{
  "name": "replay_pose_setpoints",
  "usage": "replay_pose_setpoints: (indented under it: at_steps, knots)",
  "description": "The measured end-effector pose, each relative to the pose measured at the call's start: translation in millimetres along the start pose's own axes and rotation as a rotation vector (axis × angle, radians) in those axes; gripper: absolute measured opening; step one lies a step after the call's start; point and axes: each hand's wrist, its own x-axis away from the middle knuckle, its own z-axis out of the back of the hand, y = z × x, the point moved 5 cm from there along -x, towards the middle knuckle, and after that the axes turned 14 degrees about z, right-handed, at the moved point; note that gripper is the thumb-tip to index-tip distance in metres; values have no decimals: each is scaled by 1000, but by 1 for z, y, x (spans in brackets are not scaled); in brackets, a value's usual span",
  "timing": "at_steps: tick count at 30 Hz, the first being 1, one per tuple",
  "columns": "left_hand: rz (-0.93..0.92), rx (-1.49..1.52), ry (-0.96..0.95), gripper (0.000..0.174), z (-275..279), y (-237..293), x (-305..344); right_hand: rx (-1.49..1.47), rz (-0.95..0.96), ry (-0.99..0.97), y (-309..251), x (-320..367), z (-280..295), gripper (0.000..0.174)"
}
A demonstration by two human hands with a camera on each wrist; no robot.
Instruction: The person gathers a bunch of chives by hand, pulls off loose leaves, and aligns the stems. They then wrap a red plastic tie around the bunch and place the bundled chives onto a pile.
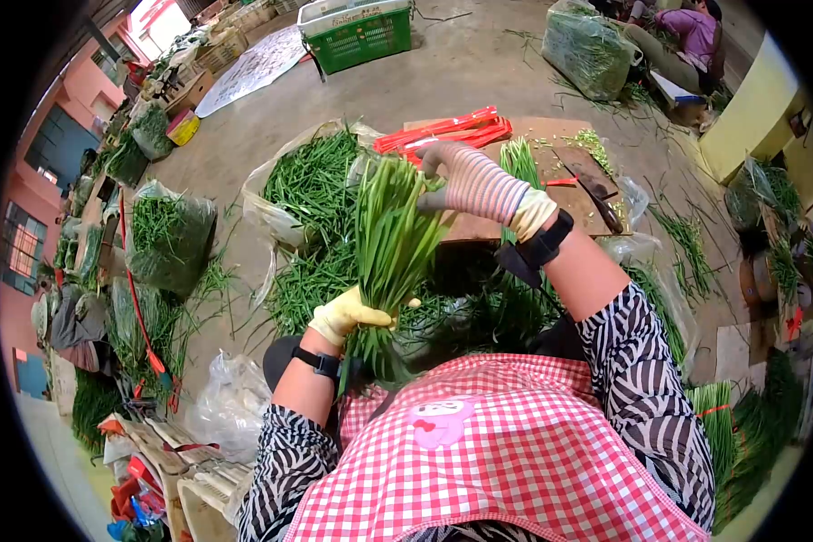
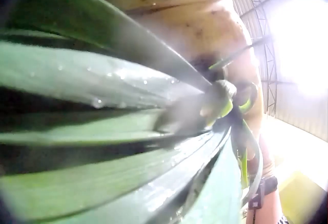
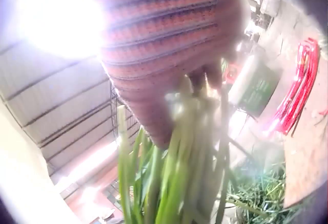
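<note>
A thick bunch of long green stalks and leaves [image 1: 393,235] stands upright before the checked apron. My left hand [image 1: 350,313], in a yellow glove, grips it low down, with leaves hanging below the fist. In the left wrist view, wet leaves [image 2: 77,75] fill much of the picture. At the pale top ends is my right hand [image 1: 470,181], in a striped glove, its fingers bent over the stalk ends. The right wrist view has the striped glove [image 3: 164,45] against the stalk tops [image 3: 179,167], its fingertips mostly hidden.
Red strips [image 1: 447,131] and a knife [image 1: 601,200] lie on a board [image 1: 551,131] beyond the hands. An open bag of greens [image 1: 312,185] stands at the left. Farther off are a green crate [image 1: 361,41], a stuffed bag [image 1: 587,54] and a seated person [image 1: 686,45].
</note>
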Motion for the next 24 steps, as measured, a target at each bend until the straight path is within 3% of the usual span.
replay_pose_setpoints:
  at_steps: [2,3,6,7,10,18,22,23,24]
  knots:
    - [-5,-14,-2,68,-2,2,2,93,122,37,0,-3,-2,47]
    - [-7,-7,-2,68,-1,2,2,349,216,38,-3,-2,-4,47]
    - [0,-15,-9,67,-4,6,0,423,350,246,-28,4,-7,51]
    - [-9,-24,-31,67,-6,5,-2,329,222,196,-22,3,-14,56]
    - [-21,-37,-74,66,-11,7,-5,404,194,205,-7,0,-23,58]
    - [-37,-121,-67,69,-12,5,-7,489,352,270,-21,2,-20,37]
    - [-68,-169,-53,69,-15,4,-10,567,421,67,-19,-5,-26,33]
    - [-33,-130,-59,69,-16,3,-8,642,440,100,-22,-6,-25,33]
    - [-26,-97,-50,69,-17,4,-7,661,359,42,-18,-7,-23,31]
